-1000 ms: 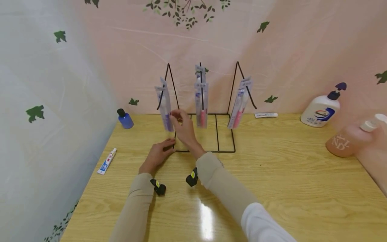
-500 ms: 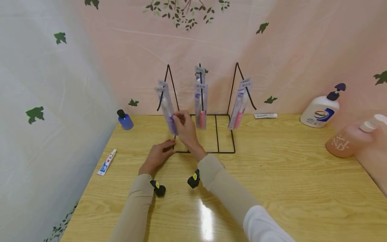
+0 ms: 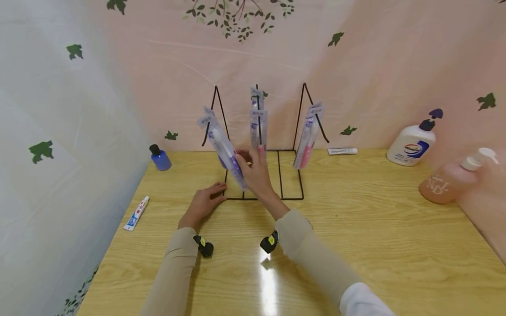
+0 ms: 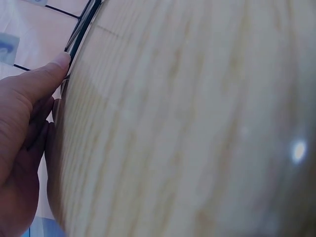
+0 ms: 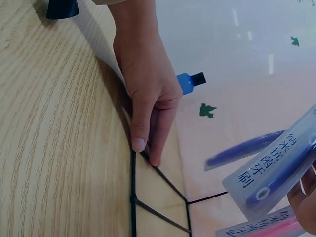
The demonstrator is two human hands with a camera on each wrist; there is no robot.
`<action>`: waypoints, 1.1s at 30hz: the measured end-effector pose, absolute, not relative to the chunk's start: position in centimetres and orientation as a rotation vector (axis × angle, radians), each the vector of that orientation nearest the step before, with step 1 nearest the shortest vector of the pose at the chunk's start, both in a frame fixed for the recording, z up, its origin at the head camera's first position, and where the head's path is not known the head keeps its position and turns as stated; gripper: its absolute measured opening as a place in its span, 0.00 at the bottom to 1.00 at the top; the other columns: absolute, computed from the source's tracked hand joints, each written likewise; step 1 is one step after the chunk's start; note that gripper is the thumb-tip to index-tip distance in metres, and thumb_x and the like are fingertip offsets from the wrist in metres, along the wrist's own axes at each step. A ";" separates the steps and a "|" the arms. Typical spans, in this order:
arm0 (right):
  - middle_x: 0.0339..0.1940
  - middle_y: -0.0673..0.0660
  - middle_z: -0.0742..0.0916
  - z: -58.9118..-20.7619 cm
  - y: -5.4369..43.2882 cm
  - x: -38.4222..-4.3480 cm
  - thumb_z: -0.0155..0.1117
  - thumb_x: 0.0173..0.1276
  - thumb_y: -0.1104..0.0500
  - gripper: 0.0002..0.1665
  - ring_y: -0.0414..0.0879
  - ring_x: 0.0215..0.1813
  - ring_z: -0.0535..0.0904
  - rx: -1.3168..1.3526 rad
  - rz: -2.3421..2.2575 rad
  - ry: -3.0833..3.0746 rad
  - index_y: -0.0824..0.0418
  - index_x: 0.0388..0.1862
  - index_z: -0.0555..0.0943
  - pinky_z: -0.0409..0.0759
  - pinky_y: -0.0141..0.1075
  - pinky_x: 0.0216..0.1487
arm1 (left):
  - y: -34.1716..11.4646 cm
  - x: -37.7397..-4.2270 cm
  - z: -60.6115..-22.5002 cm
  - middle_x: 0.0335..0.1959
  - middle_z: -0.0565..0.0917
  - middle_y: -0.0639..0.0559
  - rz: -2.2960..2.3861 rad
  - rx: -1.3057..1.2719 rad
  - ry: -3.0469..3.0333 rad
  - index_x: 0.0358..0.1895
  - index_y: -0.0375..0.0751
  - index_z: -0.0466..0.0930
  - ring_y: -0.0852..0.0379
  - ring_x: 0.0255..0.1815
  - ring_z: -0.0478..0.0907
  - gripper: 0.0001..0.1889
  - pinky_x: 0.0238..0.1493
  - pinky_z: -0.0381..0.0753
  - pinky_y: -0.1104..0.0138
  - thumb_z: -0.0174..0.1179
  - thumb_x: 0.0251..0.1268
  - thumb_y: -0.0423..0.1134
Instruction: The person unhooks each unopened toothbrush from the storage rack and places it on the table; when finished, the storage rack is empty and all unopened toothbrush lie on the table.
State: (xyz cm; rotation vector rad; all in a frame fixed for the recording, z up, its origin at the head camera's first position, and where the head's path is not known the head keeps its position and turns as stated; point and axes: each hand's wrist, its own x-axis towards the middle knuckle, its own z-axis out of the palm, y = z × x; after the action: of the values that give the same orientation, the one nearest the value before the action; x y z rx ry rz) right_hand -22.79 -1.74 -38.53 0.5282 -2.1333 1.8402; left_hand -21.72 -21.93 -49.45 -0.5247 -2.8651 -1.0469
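My right hand (image 3: 258,175) pinches a packaged purple toothbrush (image 3: 222,144) by its lower part. The pack slants, its top still on the left hook of a black wire display rack (image 3: 292,199). Behind it hangs a second purple toothbrush (image 5: 244,148). Pink toothbrush packs hang from the middle hook and the right hook (image 3: 305,145), the middle ones partly covered by my right hand. My left hand (image 3: 202,204) holds the rack's front left base corner, its thumb on the wire in the left wrist view.
A blue bottle (image 3: 160,159) and a toothpaste tube (image 3: 136,214) are on the left of the wooden table (image 3: 375,237). A small white tube (image 3: 342,151), a white pump bottle (image 3: 411,145) and a pinkish pump bottle (image 3: 444,182) stand or lie at the right. A curtain hangs behind.
My right hand has moved right and toward me, pulling the lower end of the front purple toothbrush pack out so it slants more. My left hand stays at the rack corner.
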 end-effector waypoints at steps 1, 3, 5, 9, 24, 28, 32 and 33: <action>0.41 0.58 0.86 -38.4 -1.5 -22.6 0.58 0.72 0.58 0.11 0.46 0.38 0.81 0.525 1.821 -2.150 0.62 0.48 0.79 0.80 0.30 0.35 | -22.0 -21.7 -49.5 0.65 0.73 0.43 -1.038 -0.528 -2.863 0.62 0.42 0.77 0.43 0.66 0.70 0.22 0.67 0.68 0.50 0.61 0.65 0.42; 0.40 0.58 0.86 -38.0 -1.1 -22.1 0.59 0.71 0.57 0.11 0.46 0.37 0.81 0.526 1.803 -2.179 0.62 0.47 0.79 0.81 0.31 0.35 | -22.0 -21.7 -49.5 0.66 0.73 0.42 -1.032 -0.532 -2.861 0.62 0.41 0.77 0.42 0.66 0.70 0.22 0.67 0.68 0.50 0.61 0.65 0.42; 0.38 0.57 0.85 -37.6 -0.8 -21.6 0.58 0.72 0.56 0.11 0.45 0.37 0.81 0.530 1.793 -2.216 0.61 0.47 0.79 0.80 0.31 0.34 | -22.1 -21.7 -49.6 0.66 0.73 0.42 -1.028 -0.532 -2.858 0.62 0.41 0.77 0.42 0.66 0.70 0.22 0.67 0.68 0.49 0.61 0.65 0.42; 0.37 0.57 0.86 -36.9 -0.1 -20.8 0.58 0.72 0.56 0.10 0.45 0.35 0.80 0.564 1.766 -2.274 0.60 0.47 0.79 0.79 0.30 0.32 | -22.2 -21.7 -49.7 0.65 0.73 0.42 -1.039 -0.526 -2.855 0.61 0.41 0.77 0.42 0.66 0.70 0.22 0.67 0.68 0.49 0.61 0.65 0.43; 0.37 0.54 0.86 -35.3 2.2 -18.3 0.58 0.72 0.57 0.09 0.44 0.34 0.81 0.658 1.747 -2.433 0.58 0.46 0.80 0.81 0.33 0.32 | -22.3 -21.7 -49.8 0.64 0.76 0.46 -1.067 -0.513 -2.840 0.60 0.43 0.78 0.44 0.66 0.71 0.21 0.67 0.68 0.50 0.62 0.64 0.43; 0.37 0.54 0.86 -34.8 2.6 -17.8 0.57 0.72 0.58 0.08 0.44 0.34 0.81 0.710 1.749 -2.421 0.58 0.45 0.80 0.81 0.33 0.32 | -22.1 -21.7 -49.7 0.63 0.76 0.46 -1.058 -0.525 -2.834 0.60 0.42 0.78 0.44 0.66 0.71 0.21 0.66 0.69 0.49 0.62 0.64 0.42; 0.38 0.55 0.86 -34.4 3.3 -17.1 0.58 0.72 0.58 0.08 0.44 0.33 0.81 0.757 1.742 -2.396 0.59 0.45 0.81 0.82 0.33 0.32 | -22.0 -21.7 -49.6 0.63 0.76 0.47 -1.063 -0.524 -2.844 0.60 0.42 0.78 0.45 0.66 0.71 0.21 0.67 0.69 0.50 0.62 0.64 0.42; 0.38 0.55 0.87 -34.3 3.5 -17.0 0.58 0.72 0.58 0.08 0.44 0.33 0.81 0.763 1.738 -2.393 0.59 0.45 0.81 0.82 0.33 0.32 | -22.0 -21.7 -49.6 0.63 0.76 0.47 -1.063 -0.525 -2.848 0.60 0.42 0.78 0.45 0.66 0.70 0.21 0.67 0.69 0.50 0.62 0.65 0.42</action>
State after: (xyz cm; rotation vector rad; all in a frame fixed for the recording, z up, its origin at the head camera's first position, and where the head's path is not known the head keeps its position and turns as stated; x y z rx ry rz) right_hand -16.98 3.53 -34.34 0.7629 -2.3930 1.7379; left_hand -21.71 -21.98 -49.63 -0.5250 -2.8479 -1.0630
